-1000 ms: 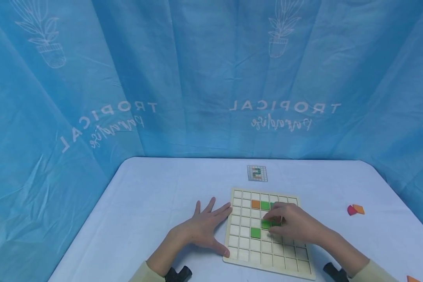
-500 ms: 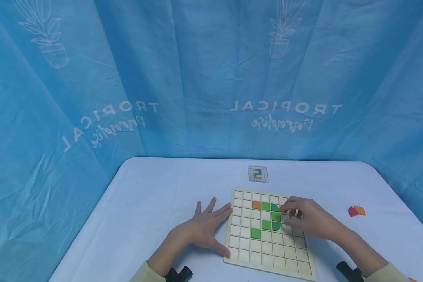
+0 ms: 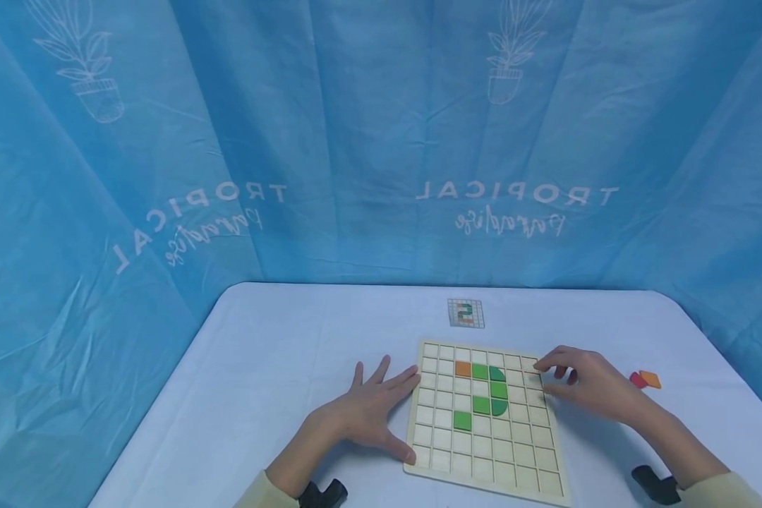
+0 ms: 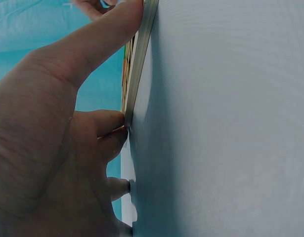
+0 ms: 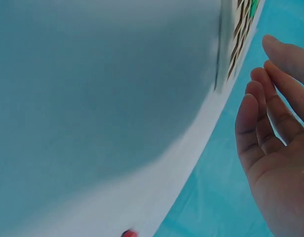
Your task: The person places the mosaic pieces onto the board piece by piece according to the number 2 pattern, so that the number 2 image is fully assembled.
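My left hand (image 3: 368,413) lies with fingers spread, thumb and fingertips at the left edge of a pale wooden grid board (image 3: 441,441). Set in the board's squares are an orange square tile (image 3: 463,369), several light green square tiles (image 3: 462,421) and two dark green rounded tiles (image 3: 499,407). Over the board's right edge hovers my right hand (image 3: 593,384), fingers loosely bent. In the right wrist view nothing shows between its thumb and fingers (image 5: 248,121). The left wrist view has the left thumb (image 4: 102,39) against the board's side (image 4: 139,64).
On the white cloth-covered table (image 3: 292,339), a small card (image 3: 466,313) with a coloured grid pattern lies behind the board. To the right, a red piece (image 3: 638,380) and an orange piece (image 3: 650,379) lie together. A blue curtain (image 3: 355,141) hangs behind the table.
My right hand has moved right, off the green tiles to the board's right edge, leaving a light green square tile between the two dark green ones in view. The left hand stays put.
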The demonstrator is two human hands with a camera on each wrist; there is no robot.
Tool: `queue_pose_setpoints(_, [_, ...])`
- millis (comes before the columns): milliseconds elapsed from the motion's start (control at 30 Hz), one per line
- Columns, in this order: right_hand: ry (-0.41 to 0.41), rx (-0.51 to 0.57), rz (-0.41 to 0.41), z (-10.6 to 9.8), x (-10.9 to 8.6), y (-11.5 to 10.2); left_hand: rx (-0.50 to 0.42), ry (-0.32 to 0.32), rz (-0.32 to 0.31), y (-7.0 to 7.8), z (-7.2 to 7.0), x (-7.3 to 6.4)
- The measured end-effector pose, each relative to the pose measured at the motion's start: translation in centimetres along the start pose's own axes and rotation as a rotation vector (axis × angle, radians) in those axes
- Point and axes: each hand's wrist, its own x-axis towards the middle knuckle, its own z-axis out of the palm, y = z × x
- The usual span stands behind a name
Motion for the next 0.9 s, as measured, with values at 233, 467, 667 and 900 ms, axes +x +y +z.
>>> queue_pose_setpoints(233, [0.06, 0.04, 0.017, -0.8, -0.6, 1.9, -0.003, 0.009, 0.005, -0.2, 0.2, 0.1])
queue_pose_setpoints(467, [0.066, 0.04, 0.076, -1.5, -1.3, 3.7, -0.007, 0.001, 0.003, -0.2, 0.2, 0.2])
queue_pose_setpoints(667, [0.054, 0.007, 0.113, -2.1, -1.7, 5.5, -0.015, -0.008, 0.006, -0.1, 0.2, 0.1])
queue_pose_setpoints(900, [0.057, -0.022, 0.118, -2.8, -2.0, 6.7, -0.006, -0.005, 0.003, -0.2, 0.1, 0.0])
